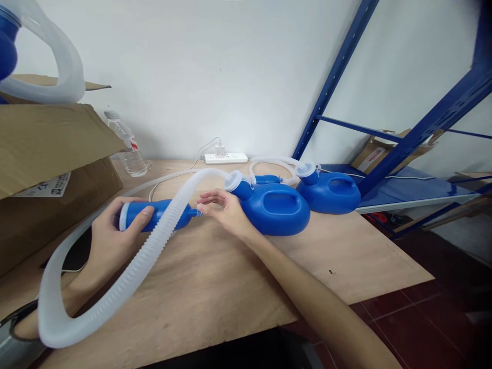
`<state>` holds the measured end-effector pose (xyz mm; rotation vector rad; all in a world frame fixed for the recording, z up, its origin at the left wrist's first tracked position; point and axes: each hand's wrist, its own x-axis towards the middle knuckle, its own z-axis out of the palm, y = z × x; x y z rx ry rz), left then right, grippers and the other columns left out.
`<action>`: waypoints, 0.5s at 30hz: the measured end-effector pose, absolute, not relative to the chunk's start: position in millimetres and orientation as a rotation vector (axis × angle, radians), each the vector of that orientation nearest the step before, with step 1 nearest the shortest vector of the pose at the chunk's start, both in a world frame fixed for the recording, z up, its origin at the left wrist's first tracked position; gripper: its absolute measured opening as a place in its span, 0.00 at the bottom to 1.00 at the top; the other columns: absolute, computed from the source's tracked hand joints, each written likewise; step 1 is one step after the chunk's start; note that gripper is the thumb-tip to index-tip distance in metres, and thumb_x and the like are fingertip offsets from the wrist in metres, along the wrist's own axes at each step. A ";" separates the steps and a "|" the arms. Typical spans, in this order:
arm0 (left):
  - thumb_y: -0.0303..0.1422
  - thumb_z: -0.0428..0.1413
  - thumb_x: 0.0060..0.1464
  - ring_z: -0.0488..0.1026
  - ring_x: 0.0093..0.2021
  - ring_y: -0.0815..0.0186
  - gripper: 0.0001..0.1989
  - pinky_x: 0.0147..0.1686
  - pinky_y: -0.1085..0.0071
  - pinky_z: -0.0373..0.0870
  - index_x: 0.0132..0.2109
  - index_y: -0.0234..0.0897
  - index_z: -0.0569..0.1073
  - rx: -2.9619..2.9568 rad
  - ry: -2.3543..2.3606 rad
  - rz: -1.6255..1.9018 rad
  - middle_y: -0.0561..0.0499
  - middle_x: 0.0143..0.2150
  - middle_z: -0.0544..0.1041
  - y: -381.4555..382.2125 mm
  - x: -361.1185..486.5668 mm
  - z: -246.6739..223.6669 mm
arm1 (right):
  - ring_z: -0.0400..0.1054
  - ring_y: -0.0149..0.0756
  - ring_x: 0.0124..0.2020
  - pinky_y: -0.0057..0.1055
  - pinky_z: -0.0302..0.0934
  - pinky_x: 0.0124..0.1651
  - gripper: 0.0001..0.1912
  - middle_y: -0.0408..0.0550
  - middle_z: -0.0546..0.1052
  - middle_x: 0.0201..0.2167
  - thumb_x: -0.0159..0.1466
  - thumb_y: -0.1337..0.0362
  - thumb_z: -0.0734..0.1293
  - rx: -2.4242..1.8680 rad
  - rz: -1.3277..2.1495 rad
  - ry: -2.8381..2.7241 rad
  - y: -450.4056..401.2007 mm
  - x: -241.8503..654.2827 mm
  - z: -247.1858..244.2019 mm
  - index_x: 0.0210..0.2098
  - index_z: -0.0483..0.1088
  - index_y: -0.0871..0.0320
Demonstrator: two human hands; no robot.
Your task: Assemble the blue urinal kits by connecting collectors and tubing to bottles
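Observation:
My left hand (115, 225) is wrapped round the wide, white-rimmed end of a blue urinal funnel (156, 211), held on its side just above the table. At the funnel's narrow nozzle, the thumb and index finger of my right hand (225, 210) pinch a small wire hose clamp (199, 212). A translucent corrugated hose (161, 230) runs from the capped neck of a blue urinal jug (277, 207), across the front of the funnel, and loops round my left forearm. The jug stands upright beside my right hand.
A second blue jug (330, 192) with its own hose stands at the back right. Against the wall are a white power strip (226, 158) and a water bottle (128, 146). An open cardboard box (57, 148) fills the left; a blue metal shelf (407, 187) borders the right.

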<state>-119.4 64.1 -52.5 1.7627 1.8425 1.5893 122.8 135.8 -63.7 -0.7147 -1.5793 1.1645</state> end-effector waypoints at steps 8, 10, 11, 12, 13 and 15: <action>0.44 0.59 0.47 0.77 0.37 0.56 0.15 0.38 0.61 0.71 0.39 0.40 0.76 1.753 1.851 1.603 0.49 0.38 0.81 62.3 -112.8 -43.8 | 0.78 0.37 0.47 0.37 0.70 0.56 0.08 0.47 0.84 0.42 0.64 0.59 0.75 -0.744 1.027 -1.679 133.2 126.3 -59.7 0.41 0.81 0.54; 0.45 0.60 0.47 0.77 0.37 0.55 0.15 0.39 0.60 0.72 0.39 0.41 0.76 1.756 1.848 1.603 0.49 0.38 0.81 61.2 -111.6 -42.6 | 0.78 0.38 0.48 0.36 0.71 0.54 0.08 0.47 0.84 0.42 0.65 0.58 0.75 -0.761 1.024 -1.672 132.1 125.8 -59.7 0.41 0.81 0.54; 0.45 0.60 0.47 0.77 0.37 0.55 0.15 0.39 0.60 0.72 0.39 0.41 0.76 1.768 1.848 1.604 0.49 0.39 0.81 60.6 -111.6 -43.0 | 0.78 0.38 0.48 0.37 0.71 0.54 0.08 0.47 0.84 0.42 0.65 0.58 0.75 -0.766 1.013 -1.664 131.4 125.2 -59.9 0.41 0.82 0.54; 0.46 0.60 0.48 0.77 0.37 0.55 0.16 0.39 0.60 0.72 0.40 0.41 0.76 1.787 1.847 1.604 0.49 0.39 0.81 59.9 -112.1 -44.1 | 0.78 0.39 0.48 0.37 0.71 0.54 0.08 0.47 0.84 0.42 0.65 0.58 0.75 -0.769 0.999 -1.653 130.7 124.5 -60.1 0.40 0.82 0.53; 0.46 0.61 0.48 0.77 0.37 0.55 0.16 0.39 0.60 0.72 0.41 0.42 0.76 1.813 1.844 1.603 0.49 0.39 0.81 59.4 -112.9 -45.7 | 0.78 0.39 0.48 0.38 0.71 0.55 0.07 0.47 0.85 0.42 0.65 0.58 0.75 -0.773 0.982 -1.642 130.1 123.7 -60.5 0.40 0.82 0.53; 0.47 0.62 0.48 0.77 0.37 0.56 0.18 0.39 0.60 0.72 0.43 0.41 0.76 1.874 1.838 1.600 0.49 0.39 0.81 58.8 -115.5 -50.0 | 0.78 0.40 0.48 0.40 0.70 0.57 0.06 0.47 0.85 0.42 0.65 0.59 0.75 -0.792 0.949 -1.622 129.5 122.0 -61.8 0.38 0.82 0.53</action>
